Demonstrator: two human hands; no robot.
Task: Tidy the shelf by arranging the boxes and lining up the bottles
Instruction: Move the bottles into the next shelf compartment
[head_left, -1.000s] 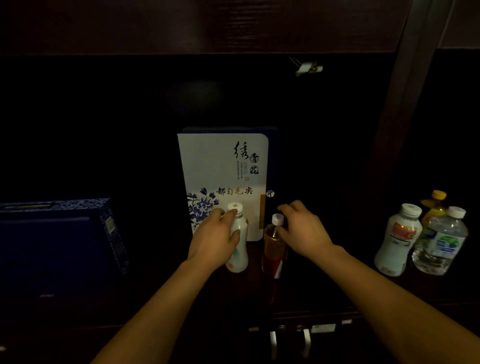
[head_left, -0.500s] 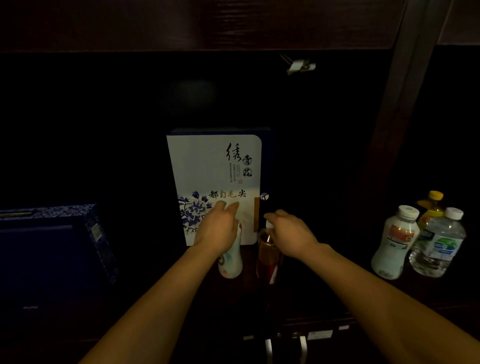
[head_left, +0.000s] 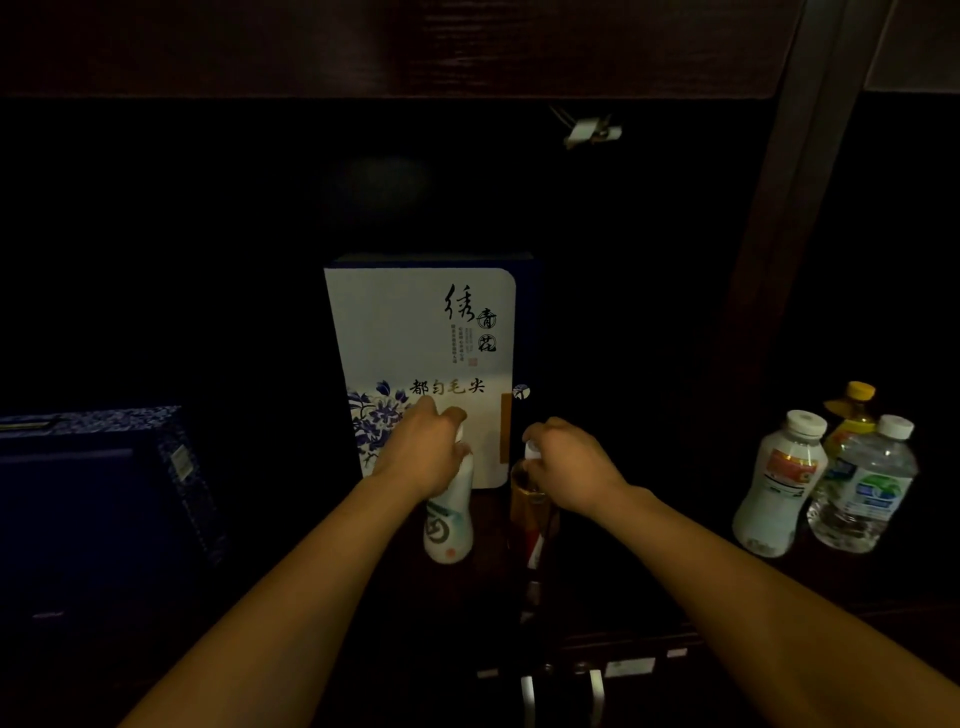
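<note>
my left hand (head_left: 423, 452) gripping the white bottle (head_left: 449, 525), my right hand (head_left: 569, 462) gripping the amber bottle (head_left: 530, 512) just beside it

Pale clip (head_left: 592, 131) above, white handles (head_left: 596, 693) below

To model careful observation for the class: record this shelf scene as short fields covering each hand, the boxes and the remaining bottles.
left hand: grips the top of the white bottle
right hand: grips the cap end of the amber bottle
behind the hands: white floral box, standing on end
far left: dark blue box
right side: milky bottle, yellow-capped bottle and clear water bottle, grouped close
light: dim
</note>
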